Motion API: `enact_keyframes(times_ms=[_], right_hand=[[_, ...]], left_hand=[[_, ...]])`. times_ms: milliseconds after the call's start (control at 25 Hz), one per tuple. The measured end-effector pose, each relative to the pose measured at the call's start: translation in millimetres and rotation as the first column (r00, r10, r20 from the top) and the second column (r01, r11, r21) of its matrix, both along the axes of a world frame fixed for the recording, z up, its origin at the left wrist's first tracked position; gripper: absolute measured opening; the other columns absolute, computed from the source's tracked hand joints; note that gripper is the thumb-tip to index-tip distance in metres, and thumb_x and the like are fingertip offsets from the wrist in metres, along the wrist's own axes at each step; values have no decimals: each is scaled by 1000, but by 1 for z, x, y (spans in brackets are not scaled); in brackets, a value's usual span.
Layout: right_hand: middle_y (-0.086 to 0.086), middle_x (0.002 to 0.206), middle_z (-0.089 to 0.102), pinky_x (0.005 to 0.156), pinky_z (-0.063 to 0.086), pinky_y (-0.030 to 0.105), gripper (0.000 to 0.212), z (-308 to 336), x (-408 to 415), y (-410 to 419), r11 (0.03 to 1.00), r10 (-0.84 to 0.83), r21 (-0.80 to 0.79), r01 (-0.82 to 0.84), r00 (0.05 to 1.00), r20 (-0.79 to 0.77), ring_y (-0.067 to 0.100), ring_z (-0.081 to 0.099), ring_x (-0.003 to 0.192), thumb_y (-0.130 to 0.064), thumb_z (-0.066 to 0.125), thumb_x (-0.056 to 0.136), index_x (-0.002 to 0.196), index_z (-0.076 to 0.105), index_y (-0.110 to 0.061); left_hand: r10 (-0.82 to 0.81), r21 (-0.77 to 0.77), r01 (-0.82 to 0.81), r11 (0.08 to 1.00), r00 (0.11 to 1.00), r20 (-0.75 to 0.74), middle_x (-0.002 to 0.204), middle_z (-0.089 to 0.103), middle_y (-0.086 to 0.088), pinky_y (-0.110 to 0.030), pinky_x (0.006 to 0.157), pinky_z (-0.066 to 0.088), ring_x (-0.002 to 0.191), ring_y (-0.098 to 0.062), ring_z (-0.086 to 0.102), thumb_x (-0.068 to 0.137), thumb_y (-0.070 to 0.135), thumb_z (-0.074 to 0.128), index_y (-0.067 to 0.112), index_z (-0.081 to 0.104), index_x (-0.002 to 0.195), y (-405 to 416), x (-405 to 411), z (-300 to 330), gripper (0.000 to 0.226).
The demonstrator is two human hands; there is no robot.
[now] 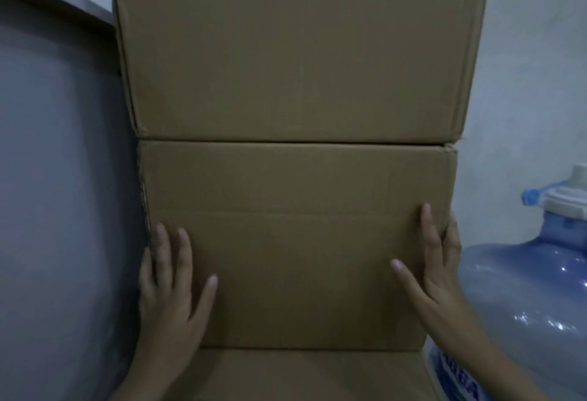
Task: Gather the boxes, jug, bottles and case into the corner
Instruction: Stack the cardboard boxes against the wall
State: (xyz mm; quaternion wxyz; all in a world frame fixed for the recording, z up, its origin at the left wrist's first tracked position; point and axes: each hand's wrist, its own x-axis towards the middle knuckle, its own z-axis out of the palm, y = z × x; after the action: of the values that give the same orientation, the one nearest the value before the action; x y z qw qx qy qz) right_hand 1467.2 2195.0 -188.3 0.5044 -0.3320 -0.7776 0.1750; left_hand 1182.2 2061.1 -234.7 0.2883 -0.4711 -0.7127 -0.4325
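Observation:
Three plain brown cardboard boxes are stacked straight ahead: an upper box (298,47), a middle box (295,241) and a lower box (311,375) whose top shows at the bottom. My left hand (173,292) lies flat, fingers spread, on the middle box's front at its left edge. My right hand (435,270) presses the same face at its right edge, fingers wrapping the corner. A large blue water jug (521,292) with a white cap stands right of the stack, close to my right wrist. Bottles and a case are out of sight.
A grey panel (60,197) with a dark frame runs along the left, touching the stack's left side. A pale wall (527,67) rises behind the jug on the right. The gap between stack and jug is narrow.

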Motion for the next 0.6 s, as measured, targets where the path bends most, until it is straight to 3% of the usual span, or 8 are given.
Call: enact_keyframes(times_ms=[120,200,320,400,440,520,600], right_hand=[[-31,149,-14,114,5,30,67,-50,23,-12,979,131,-174,-108,983,127,-26,-15,128,-56,44,82,124,-4,-75],[-30,151,-3,114,7,27,66,-79,28,-21,957,175,-257,-137,975,133,-26,-6,130,-53,47,85,123,-1,-76],[-50,137,18,107,23,14,59,-104,23,-31,935,163,-303,-186,982,-98,-28,17,126,-44,50,87,121,15,-76],[-57,125,27,98,35,8,58,-111,20,-32,934,103,-309,-181,962,-252,-28,31,119,-39,53,85,124,22,-68],[-59,120,30,94,37,9,58,-113,19,-30,937,76,-307,-166,956,-285,-30,34,114,-37,51,81,126,23,-62],[-60,114,35,88,38,9,51,-115,19,-26,940,37,-309,-142,946,-321,-32,37,108,-39,49,83,126,27,-53],[-50,115,43,84,38,1,35,-115,18,-19,955,-10,-283,-89,944,-329,-29,42,105,-47,48,90,121,34,-53]], left_hand=[[16,-45,-16,999,1000,-9,157,0,1,-52,93,38,128,-30,31,88,66,10,22,18,143,-24,-1,-54,70],[28,16,-29,999,995,93,155,19,-9,-54,86,45,125,-26,37,88,60,23,12,32,140,-29,6,-66,71],[-102,217,35,976,947,303,151,27,-11,-35,101,37,124,-18,44,89,35,43,7,39,136,-25,16,-63,55],[-115,286,1,958,916,385,144,37,-13,-23,101,34,120,-2,47,90,31,42,10,38,135,-26,10,-65,49],[-111,292,-25,956,891,440,138,46,-16,-28,99,37,117,-6,51,88,40,36,13,40,135,-26,4,-69,54],[-93,263,-66,962,831,549,122,60,-24,-44,89,43,109,-33,59,81,53,25,13,48,129,-24,-5,-80,66],[-90,261,-78,962,813,575,114,63,-26,-43,82,43,103,-41,60,81,54,22,11,52,125,-18,-9,-86,68]])
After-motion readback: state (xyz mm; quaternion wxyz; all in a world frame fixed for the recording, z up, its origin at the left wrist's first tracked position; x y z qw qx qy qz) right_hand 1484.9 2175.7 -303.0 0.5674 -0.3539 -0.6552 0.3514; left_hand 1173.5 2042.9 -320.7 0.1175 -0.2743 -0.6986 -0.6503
